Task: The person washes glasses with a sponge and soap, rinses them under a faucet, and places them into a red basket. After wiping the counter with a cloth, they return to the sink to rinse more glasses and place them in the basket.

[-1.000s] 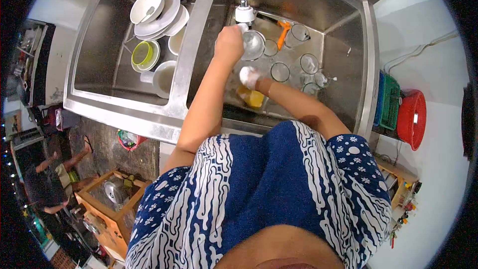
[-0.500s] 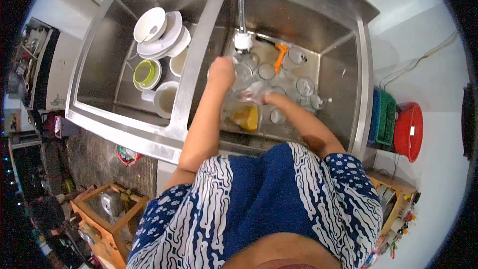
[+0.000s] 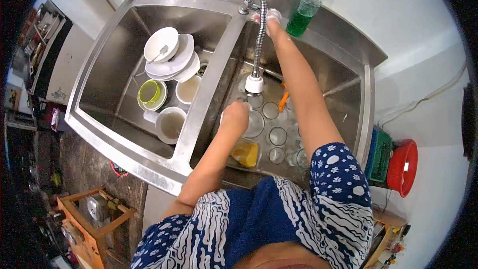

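My left hand (image 3: 236, 117) is closed over the right basin, gripping the edge of a clear round glass item (image 3: 254, 122). My right hand (image 3: 270, 18) reaches to the back of the sink, beside the faucet (image 3: 245, 6), with white suds on it; its fingers are partly hidden behind the flexible hose (image 3: 260, 35). The white spray head (image 3: 254, 84) hangs above several drinking glasses (image 3: 278, 136) in the basin. An orange-handled tool (image 3: 284, 101) and a yellow item (image 3: 245, 154) lie among them.
In the left basin are stacked white plates and a bowl (image 3: 161, 44), a green cup (image 3: 149, 91) and a white mug (image 3: 170, 125). A bottle of green liquid (image 3: 305, 10) stands on the back ledge. Right of the sink are green (image 3: 381, 156) and red baskets (image 3: 402, 168).
My right hand has moved from the glasses up to the faucet at the back. My left hand stays over the basin. The view has shifted, so the sink appears lower.
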The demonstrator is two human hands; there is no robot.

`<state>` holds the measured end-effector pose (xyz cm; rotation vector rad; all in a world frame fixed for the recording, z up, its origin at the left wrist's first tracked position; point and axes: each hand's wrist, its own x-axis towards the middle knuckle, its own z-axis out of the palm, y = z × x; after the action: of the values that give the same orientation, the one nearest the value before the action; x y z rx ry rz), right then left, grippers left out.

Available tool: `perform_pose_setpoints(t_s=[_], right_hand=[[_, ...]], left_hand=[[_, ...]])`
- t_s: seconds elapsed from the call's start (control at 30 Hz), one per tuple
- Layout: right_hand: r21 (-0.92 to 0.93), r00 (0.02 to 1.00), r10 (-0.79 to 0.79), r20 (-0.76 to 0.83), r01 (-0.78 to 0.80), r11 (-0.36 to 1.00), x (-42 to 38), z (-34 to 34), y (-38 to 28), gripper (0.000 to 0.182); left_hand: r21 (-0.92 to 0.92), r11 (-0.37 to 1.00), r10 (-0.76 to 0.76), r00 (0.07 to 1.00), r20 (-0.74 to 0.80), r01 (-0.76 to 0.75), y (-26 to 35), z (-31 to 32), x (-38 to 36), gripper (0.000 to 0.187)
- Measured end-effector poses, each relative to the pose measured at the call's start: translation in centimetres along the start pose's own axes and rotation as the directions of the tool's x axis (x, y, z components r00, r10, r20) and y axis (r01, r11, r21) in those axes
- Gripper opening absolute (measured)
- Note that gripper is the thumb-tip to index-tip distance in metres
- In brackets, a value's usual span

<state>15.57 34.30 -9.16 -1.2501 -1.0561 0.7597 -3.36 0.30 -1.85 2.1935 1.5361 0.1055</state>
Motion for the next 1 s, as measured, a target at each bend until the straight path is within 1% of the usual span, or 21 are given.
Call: perform_pose_setpoints(t_s=[0.03,0.07,0.1,0.17,0.2,0.23,0.3,0.37,0.43,0.47,0.57,0.6,0.63,0.67,0.7,0.83,0.87,0.9,0.93,0.97,1.0], right_hand=[[-0.123,0.991,-0.132,-0.021,0.128,0.984,4.0,0.5,4.5,0.018],[-0.159,0.997,0.053,-0.055,-0.061,0.985,4.6,0.9,3.8,0.018],[-0.167,0.997,0.067,-0.05,-0.074,0.983,3.5,1.1,1.3,0.018],[-0.291,0.916,0.401,-0.022,-0.389,0.874,-1.5,0.7,-5.8,0.034],[-0.034,0.92,0.383,0.085,-0.381,0.924,-2.2,-0.1,-6.1,0.025],[-0.041,0.916,0.392,0.084,-0.39,0.92,-2.9,-0.9,-7.0,0.025],[0.243,0.879,0.376,0.293,-0.449,0.86,-3.6,-1.4,-8.3,0.014],[0.222,0.905,0.35,0.243,-0.403,0.888,-4.1,-1.1,-8.4,0.006],[0.082,0.942,0.146,0.302,-0.178,0.981,-4.0,-1.1,-8.1,0.014],[-0.018,0.943,0.142,0.3,-0.144,0.989,-4.2,-1.1,-8.1,0.012],[0.054,0.957,0.091,0.275,-0.11,0.993,-2.7,-0.9,-5.9,0.017],[-0.119,0.943,0.04,0.331,-0.001,0.993,-2.5,-1.3,-5.5,0.018],[-0.119,0.942,0.045,0.333,-0.006,0.993,-2.6,-1.5,-5.1,0.018],[0.156,0.936,0.138,0.324,-0.197,0.968,-2.6,-1.6,-4.6,0.016],[0.416,0.913,0.225,0.341,-0.361,0.835,-2.2,-1.4,-4.4,0.024],[0.444,0.949,0.15,0.278,-0.265,0.856,-1.3,-1.0,-3.0,0.025],[0.384,0.884,0.289,0.369,-0.428,0.819,-1.7,-1.9,-4.0,0.029],[0.385,0.883,0.292,0.367,-0.43,0.817,-2.5,-2.0,-3.7,0.029],[0.158,0.974,-0.089,0.21,0.056,0.986,-3.5,-1.7,-3.5,0.019],[-0.139,0.854,-0.492,0.168,0.514,0.846,-4.4,-1.5,-3.4,0.017],[0.283,0.95,-0.249,0.187,0.191,0.94,-7.2,-2.1,-4.6,0.017]], left_hand=[[-0.007,1.0,-0.003,1.0,0.007,0.003,0.0,0.0,0.2,0.008],[-0.003,1.0,-0.011,1.0,0.018,0.012,0.1,0.0,0.2,0.008],[0.001,1.0,-0.022,0.999,0.031,0.022,0.2,0.0,0.1,0.008],[0.014,1.0,-0.008,1.0,0.006,0.008,0.1,0.5,-0.1,0.01],[0.039,0.999,0.014,0.999,-0.028,-0.013,0.1,0.7,-0.3,0.012],[0.032,0.999,0.011,1.0,-0.019,-0.011,0.2,0.7,-0.8,0.012],[0.025,0.997,0.073,0.997,-0.04,-0.072,0.2,0.9,-0.9,0.012],[0.009,0.999,0.043,0.999,0.0,-0.043,0.2,1.0,-0.7,0.012],[0.044,0.996,0.076,0.997,0.001,-0.076,0.1,1.2,-0.6,0.011],[0.044,0.996,0.075,0.997,0.004,-0.075,0.1,1.1,-0.7,0.011],[0.038,0.996,0.076,0.997,0.029,-0.077,0.2,0.7,-0.8,0.01],[0.036,0.997,0.073,0.997,0.03,-0.074,0.3,0.6,-0.8,0.01],[0.035,0.997,0.069,0.997,0.031,-0.07,0.3,0.6,-0.9,0.011],[0.035,0.997,0.066,0.997,0.032,-0.067,0.3,0.6,-0.9,0.011],[0.045,0.996,0.073,0.996,0.041,-0.075,0.1,0.7,-0.8,0.011],[0.06,0.997,0.052,0.997,0.051,-0.055,0.0,0.7,-0.7,0.011],[0.06,0.997,0.051,0.997,0.054,-0.054,0.0,0.8,-0.7,0.011],[0.052,0.998,0.036,0.999,0.041,-0.038,-0.1,1.0,-0.7,0.011],[0.043,0.999,0.021,0.999,0.028,-0.022,-0.2,1.0,-0.7,0.012],[0.044,0.999,0.023,0.999,0.03,-0.024,-0.3,1.0,-0.7,0.012],[0.06,0.998,0.022,0.999,0.031,-0.024,-0.3,0.8,-0.7,0.013]])
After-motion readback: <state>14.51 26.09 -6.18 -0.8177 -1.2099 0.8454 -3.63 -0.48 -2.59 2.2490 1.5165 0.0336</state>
